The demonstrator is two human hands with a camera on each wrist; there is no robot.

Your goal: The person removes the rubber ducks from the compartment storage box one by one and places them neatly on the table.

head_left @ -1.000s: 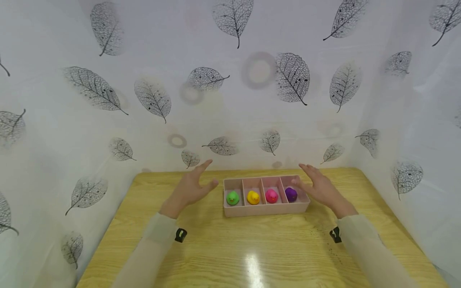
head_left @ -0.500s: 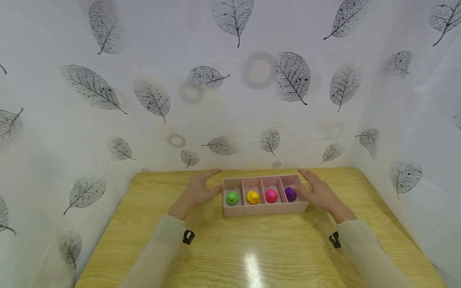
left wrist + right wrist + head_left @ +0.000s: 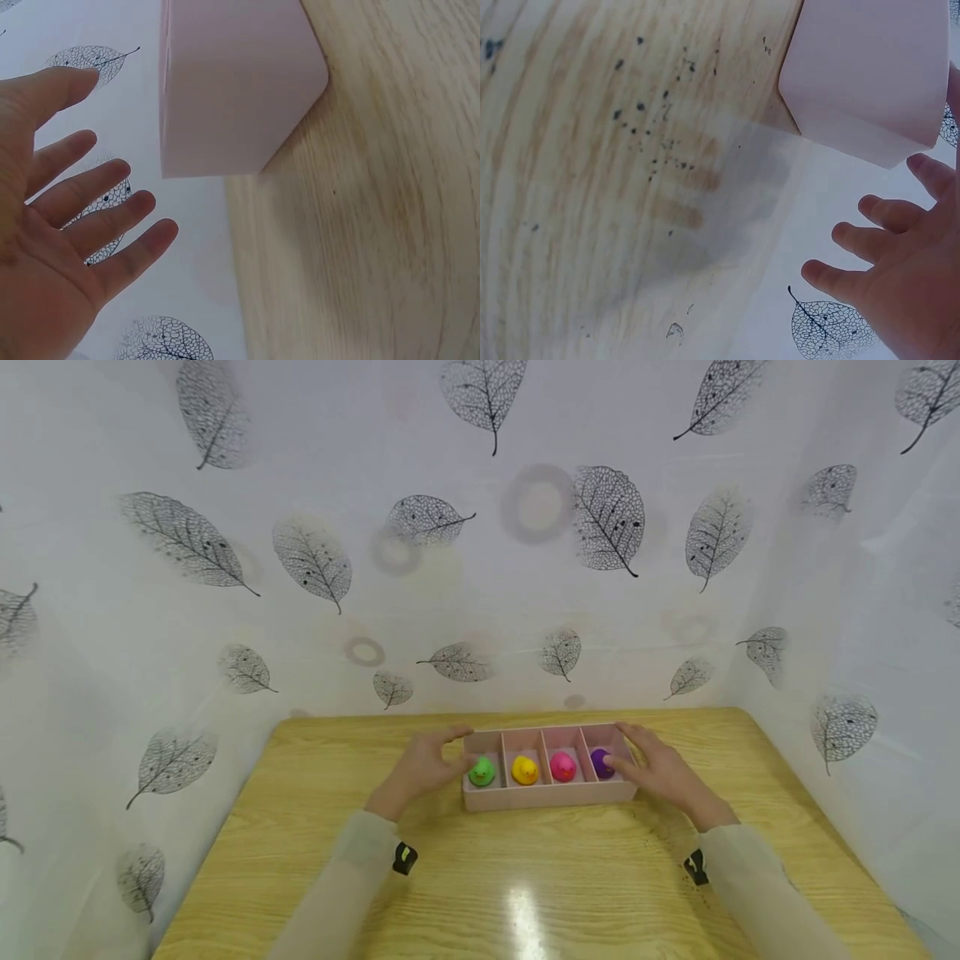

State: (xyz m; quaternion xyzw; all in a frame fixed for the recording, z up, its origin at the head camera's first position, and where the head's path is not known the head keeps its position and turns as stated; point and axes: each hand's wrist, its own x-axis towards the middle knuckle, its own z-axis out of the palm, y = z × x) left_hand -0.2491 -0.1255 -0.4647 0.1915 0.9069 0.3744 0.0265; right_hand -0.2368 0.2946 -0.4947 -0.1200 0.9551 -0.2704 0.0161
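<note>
A pale pink divided box sits on the wooden table, its compartments in a row. From left to right they hold a green toy duck, a yellow one, a pink one and a purple toy, partly covered by the right thumb. At the box's left end is my left hand, fingers spread, thumb over the rim in the head view; the left wrist view shows a gap to the box wall. My right hand is at the right end with fingers apart; one fingertip looks close to the box corner, contact unclear.
A white curtain with leaf prints hangs behind and along both sides of the table. Dark specks mark the tabletop near the right hand. A black strap piece shows at each wrist.
My left hand has moved right and slightly forward to the box's left end. The right hand has drawn in a little toward the right end. The box stays in place.
</note>
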